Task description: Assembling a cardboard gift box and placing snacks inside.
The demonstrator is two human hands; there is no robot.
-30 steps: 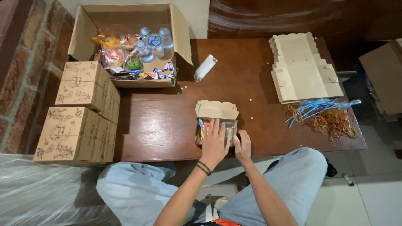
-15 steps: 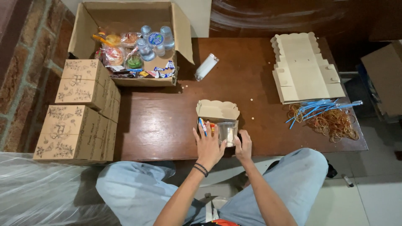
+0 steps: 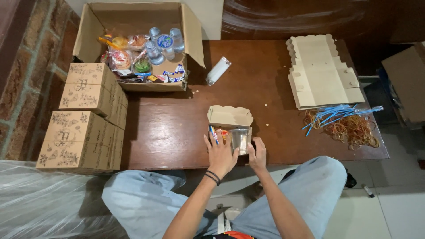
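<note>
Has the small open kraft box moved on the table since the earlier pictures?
No. The small open kraft box sits at the same spot between the big carton and the rubber bands, near the table's front edge.

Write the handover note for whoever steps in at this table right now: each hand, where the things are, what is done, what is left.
Left hand: on the near left side of the small open kraft box, fingers by a blue pen-like stick.
Right hand: at the box's near right corner, beside the clear cup standing in it.
Done: cup and a few snacks are in the box; finished printed boxes are stacked at the table's left end.
Left: the lid is up, not closed.
Supplies: big carton of snacks and water cups far left, flat box blanks far right, rubber bands and blue straws beside them.
</note>
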